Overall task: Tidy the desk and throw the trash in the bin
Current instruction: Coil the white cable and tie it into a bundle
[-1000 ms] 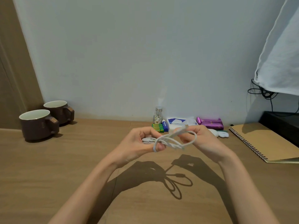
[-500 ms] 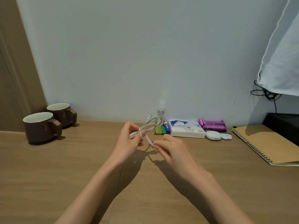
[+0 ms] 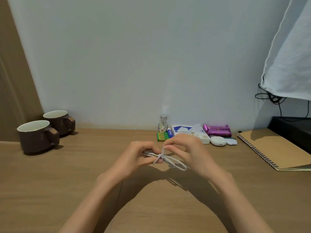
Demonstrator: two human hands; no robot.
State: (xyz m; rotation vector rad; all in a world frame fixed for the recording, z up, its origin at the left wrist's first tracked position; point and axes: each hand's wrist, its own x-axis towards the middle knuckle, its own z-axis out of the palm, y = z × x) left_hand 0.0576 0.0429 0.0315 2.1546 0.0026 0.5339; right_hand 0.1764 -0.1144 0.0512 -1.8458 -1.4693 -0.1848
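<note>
being bundled right now: a white cable (image 3: 165, 158), held in the air just above the bench (image 3: 84, 174), near its middle. the coiled part is being clamped in the fingers of the left hand (image 3: 134, 157), which are closed around it, plug end pointing left. a free strand is being pinched between the fingers of the right hand (image 3: 188, 148) and is being led around the waist of the bundle; a loop is hanging out toward the right. the wrap is judged unfinished, and the cable is not yet being put down anywhere.

small items are being kept in a row along the wall: pill bottle (image 3: 162, 123), batteries (image 3: 162, 136), tissue pack (image 3: 190, 132), purple packet (image 3: 217, 130), white case (image 3: 218, 140). two brown mugs (image 3: 45, 132) are sitting together at far left, a spiral notebook (image 3: 276, 148) at right. most of the tidying is judged done. no bin and no obvious trash is being shown, so the trash step cannot be judged.
</note>
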